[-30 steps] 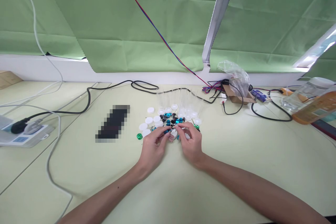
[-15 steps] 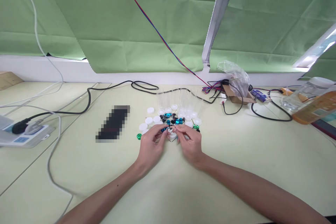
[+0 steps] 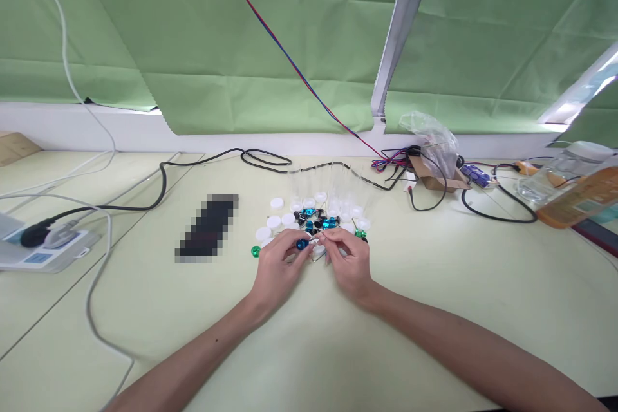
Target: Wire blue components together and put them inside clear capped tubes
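Observation:
My left hand (image 3: 281, 264) is closed in a pinch on a small shiny blue piece (image 3: 302, 244) with a rounded end. Fingertips of my right hand (image 3: 348, 264) are pressed together right beside it, over the near edge of a pile; what they hold is too small to make out. Several metallic blue and black parts (image 3: 330, 223) with thin stems lie just beyond my fingers. White round caps (image 3: 263, 234) are spread around them. A green shiny piece (image 3: 255, 251) rests left of my left hand, and another green piece (image 3: 360, 233) lies beyond my right hand.
Clear tubes (image 3: 340, 190) stand behind the pile. A pixelated dark object (image 3: 208, 228) lies to the left. A power strip (image 3: 60, 251) with cables is at far left. On the right are a small cardboard box (image 3: 437, 180), tangled wires and an orange bottle (image 3: 582, 199).
The blue piece in my left fingers shows more fully now, its rounded end turned into view. Both hands stay almost in the same place.

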Demonstrator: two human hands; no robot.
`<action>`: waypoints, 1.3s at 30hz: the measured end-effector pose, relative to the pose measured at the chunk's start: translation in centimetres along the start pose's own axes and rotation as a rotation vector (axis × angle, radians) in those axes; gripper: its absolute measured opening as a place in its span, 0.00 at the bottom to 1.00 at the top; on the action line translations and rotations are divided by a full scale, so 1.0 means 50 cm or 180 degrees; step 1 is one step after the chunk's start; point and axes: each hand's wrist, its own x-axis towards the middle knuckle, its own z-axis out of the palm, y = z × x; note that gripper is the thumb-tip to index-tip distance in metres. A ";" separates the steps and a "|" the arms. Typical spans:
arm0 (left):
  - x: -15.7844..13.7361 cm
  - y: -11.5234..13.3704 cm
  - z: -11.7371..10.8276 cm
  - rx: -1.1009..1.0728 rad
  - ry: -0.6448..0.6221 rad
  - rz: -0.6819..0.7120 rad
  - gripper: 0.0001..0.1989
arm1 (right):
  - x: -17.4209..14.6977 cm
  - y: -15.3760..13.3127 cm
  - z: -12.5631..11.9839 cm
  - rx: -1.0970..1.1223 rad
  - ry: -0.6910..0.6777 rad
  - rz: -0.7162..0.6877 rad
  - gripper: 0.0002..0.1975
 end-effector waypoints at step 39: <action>0.011 -0.007 -0.010 0.0451 0.0037 0.0449 0.08 | 0.008 -0.024 -0.005 -0.0603 -0.0148 -0.0150 0.09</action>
